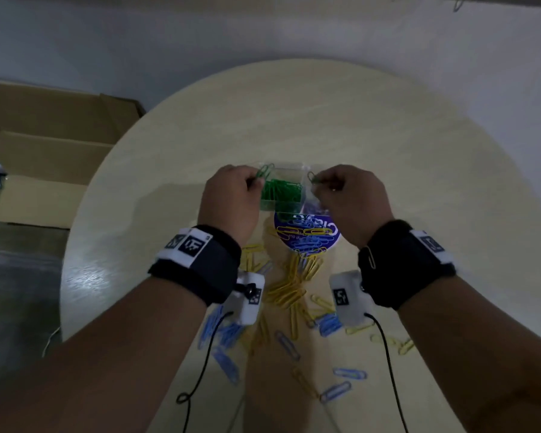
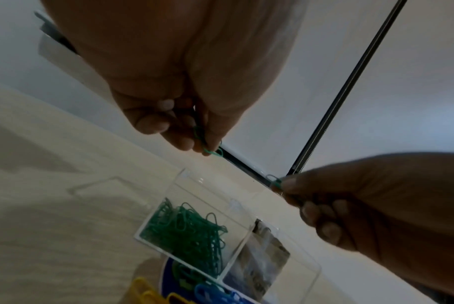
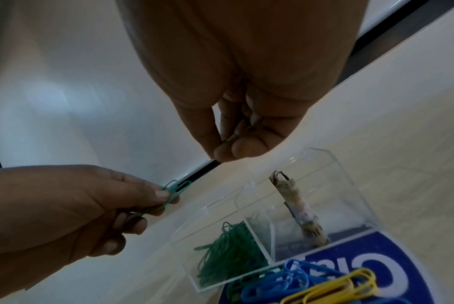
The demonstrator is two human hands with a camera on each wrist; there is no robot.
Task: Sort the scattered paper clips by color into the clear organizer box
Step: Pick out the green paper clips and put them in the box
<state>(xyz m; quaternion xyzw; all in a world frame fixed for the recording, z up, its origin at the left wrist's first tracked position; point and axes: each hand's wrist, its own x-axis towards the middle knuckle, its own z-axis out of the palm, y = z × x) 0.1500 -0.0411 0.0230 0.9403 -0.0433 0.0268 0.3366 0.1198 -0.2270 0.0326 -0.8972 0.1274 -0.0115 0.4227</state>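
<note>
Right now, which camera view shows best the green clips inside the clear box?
The left wrist view: the green clips show sharply through the clear box. The right wrist view shows them lower and more bunched; in the head view they lie small between the hands.

Clear glossy plastic organizer box (image 3: 332, 185) — smooth pale wood-look table (image 1: 388, 151) — brown cardboard box (image 1: 44, 151).

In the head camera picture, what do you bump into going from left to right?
Cardboard box → left hand holding green clips → box section full of green clips → right hand holding a green clip.
</note>
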